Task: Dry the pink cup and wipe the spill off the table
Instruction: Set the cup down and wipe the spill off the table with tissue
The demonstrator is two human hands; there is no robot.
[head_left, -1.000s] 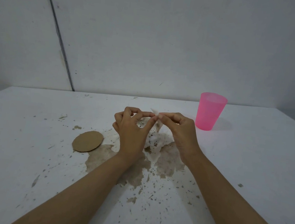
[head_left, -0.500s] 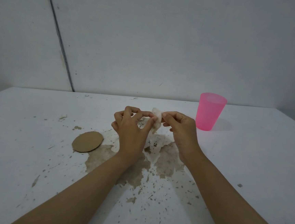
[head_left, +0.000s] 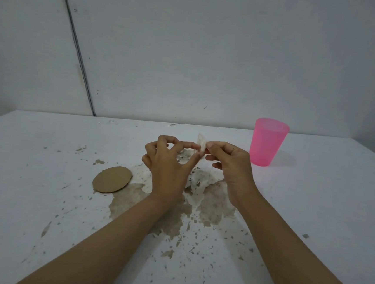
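The pink cup point(head_left: 269, 141) stands upright on the white table point(head_left: 45, 152), to the right of my hands. A small white wad of tissue point(head_left: 201, 143) is pinched between the fingertips of both hands above the table. My left hand point(head_left: 168, 165) holds its left side with thumb and forefinger. My right hand point(head_left: 229, 166) grips its right side. Below my hands spreads a brown patchy stain or spill point(head_left: 213, 203) with many specks around it. Part of it is hidden by my hands and forearms.
A round brown cardboard disc point(head_left: 112, 180) lies flat on the table left of the stain. A grey wall point(head_left: 212, 53) rises directly behind the table's far edge. The table's right edge runs just past the cup.
The tissue piece shows more between my fingertips than a second ago, and my right hand has shifted slightly right. The cup and disc have not moved.
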